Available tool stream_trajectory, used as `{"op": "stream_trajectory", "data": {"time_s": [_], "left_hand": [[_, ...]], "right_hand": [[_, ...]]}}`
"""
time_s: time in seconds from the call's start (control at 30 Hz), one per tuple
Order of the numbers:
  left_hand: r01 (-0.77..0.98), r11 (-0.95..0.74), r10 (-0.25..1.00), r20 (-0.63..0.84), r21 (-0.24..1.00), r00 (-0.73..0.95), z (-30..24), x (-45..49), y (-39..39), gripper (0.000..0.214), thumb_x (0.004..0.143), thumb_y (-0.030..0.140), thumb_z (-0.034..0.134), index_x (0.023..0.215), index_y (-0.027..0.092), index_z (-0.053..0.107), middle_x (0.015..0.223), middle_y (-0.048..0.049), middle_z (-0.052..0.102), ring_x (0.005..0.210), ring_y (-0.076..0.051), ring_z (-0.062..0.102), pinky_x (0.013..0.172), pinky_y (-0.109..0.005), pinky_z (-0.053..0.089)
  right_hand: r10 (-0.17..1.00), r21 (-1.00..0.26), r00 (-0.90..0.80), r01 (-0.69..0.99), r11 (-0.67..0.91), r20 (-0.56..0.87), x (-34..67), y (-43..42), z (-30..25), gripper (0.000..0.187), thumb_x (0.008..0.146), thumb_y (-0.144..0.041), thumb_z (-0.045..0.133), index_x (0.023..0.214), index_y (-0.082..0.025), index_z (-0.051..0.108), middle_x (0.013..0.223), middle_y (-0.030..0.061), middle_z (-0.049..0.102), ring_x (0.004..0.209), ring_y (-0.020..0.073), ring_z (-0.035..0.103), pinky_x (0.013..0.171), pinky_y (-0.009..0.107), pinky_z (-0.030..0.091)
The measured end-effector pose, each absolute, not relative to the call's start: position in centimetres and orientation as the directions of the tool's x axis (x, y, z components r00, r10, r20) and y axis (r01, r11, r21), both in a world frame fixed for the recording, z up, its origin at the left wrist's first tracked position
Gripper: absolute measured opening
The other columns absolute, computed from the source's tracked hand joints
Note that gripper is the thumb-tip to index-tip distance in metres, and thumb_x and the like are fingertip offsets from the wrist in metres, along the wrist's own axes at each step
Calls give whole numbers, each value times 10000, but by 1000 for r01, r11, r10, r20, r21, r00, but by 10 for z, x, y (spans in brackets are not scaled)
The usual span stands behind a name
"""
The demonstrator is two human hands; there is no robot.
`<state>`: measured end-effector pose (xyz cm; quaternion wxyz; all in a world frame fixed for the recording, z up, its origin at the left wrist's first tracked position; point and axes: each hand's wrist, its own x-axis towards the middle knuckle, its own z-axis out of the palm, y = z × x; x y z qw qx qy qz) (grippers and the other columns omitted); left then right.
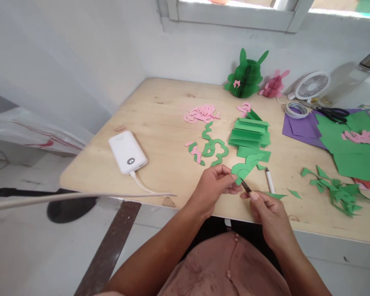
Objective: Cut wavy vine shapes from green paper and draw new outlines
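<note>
My left hand pinches a piece of green paper cut in rounded scallops, with a curved line across it. In my right hand is a slim dark pointed tool, its tip at the paper's lower edge; whether it is a knife or small scissors I cannot tell. Folded green paper strips lie just beyond my hands. A white pen rests beside my right hand. Green scalloped cut-outs and a heap of pink ones are to the left.
Green scraps lie at right, near green sheets, purple paper, black scissors and a tape roll. A green paper rabbit, a pink one and a fan stand behind. A cabled power bank lies left.
</note>
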<state>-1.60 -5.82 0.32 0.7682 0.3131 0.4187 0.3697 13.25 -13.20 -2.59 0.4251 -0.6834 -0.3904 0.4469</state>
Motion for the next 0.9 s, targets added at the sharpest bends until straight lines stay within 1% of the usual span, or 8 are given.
{"op": "stream_trajectory", "data": {"time_s": [0.13, 0.3, 0.4, 0.47, 0.53, 0.63, 0.77, 0.9], "left_hand": [[-360, 532, 839, -419, 767, 348, 4, -17, -59, 233, 650, 261, 731, 678, 167, 520, 579, 21, 624, 584, -131, 651, 661, -264, 520], [-396, 541, 837, -429, 742, 339, 4, -18, -63, 262, 630, 274, 756, 683, 166, 523, 583, 21, 629, 576, -138, 656, 674, -276, 523], [-404, 541, 836, -423, 737, 349, 3, -15, -70, 258, 645, 277, 750, 693, 164, 524, 604, 5, 649, 584, -137, 655, 699, -287, 524], [-421, 547, 833, -421, 724, 358, 2, -12, -75, 260, 647, 278, 754, 701, 161, 529, 620, 0, 658, 585, -129, 647, 705, -286, 524], [-434, 558, 827, -428, 707, 365, 2, -8, -81, 263, 647, 275, 758, 704, 162, 528, 617, 5, 655, 576, -120, 635, 708, -286, 524], [-425, 572, 818, -446, 702, 364, 0, -5, -86, 254, 653, 263, 751, 700, 163, 523, 603, 12, 643, 572, -120, 630, 711, -285, 520], [-415, 570, 820, -457, 709, 345, -3, -8, -85, 261, 636, 282, 765, 710, 160, 545, 630, 14, 640, 583, -116, 620, 704, -283, 517], [-376, 559, 823, -441, 739, 356, -4, -11, -79, 254, 624, 302, 775, 692, 143, 589, 668, -4, 648, 595, -113, 607, 690, -281, 516]], "right_hand": [[919, -935, 284, 143, -324, -275, 135, -134, -29, 429, 766, -563, 615, 774, -150, 732, 477, -52, 328, 453, 97, 260, 438, 240, 179], [886, -942, 323, -67, -329, -333, 135, -137, -30, 406, 787, -538, 621, 845, -147, 712, 504, -70, 297, 449, 84, 227, 424, 231, 152], [879, -953, 369, -143, -268, -302, 130, -134, -23, 388, 765, -512, 663, 905, -152, 702, 518, -77, 298, 455, 79, 220, 427, 227, 140], [882, -965, 392, -138, -224, -261, 126, -130, -19, 367, 728, -473, 713, 920, -160, 698, 523, -80, 313, 457, 77, 224, 430, 227, 150], [878, -977, 429, -111, -180, -210, 121, -126, -16, 310, 691, -427, 750, 845, -165, 691, 553, -67, 371, 469, 73, 243, 435, 226, 176], [873, -985, 457, -80, -152, -172, 117, -122, -15, 254, 687, -397, 747, 715, -164, 648, 572, -52, 432, 470, 68, 263, 433, 225, 194], [887, -980, 423, -18, -199, -188, 119, -119, -16, 256, 697, -398, 726, 688, -159, 636, 555, -49, 452, 457, 68, 282, 426, 223, 208], [900, -966, 387, 76, -247, -200, 125, -118, -15, 237, 708, -385, 716, 718, -156, 655, 577, -32, 484, 503, 89, 345, 449, 222, 256]]}}
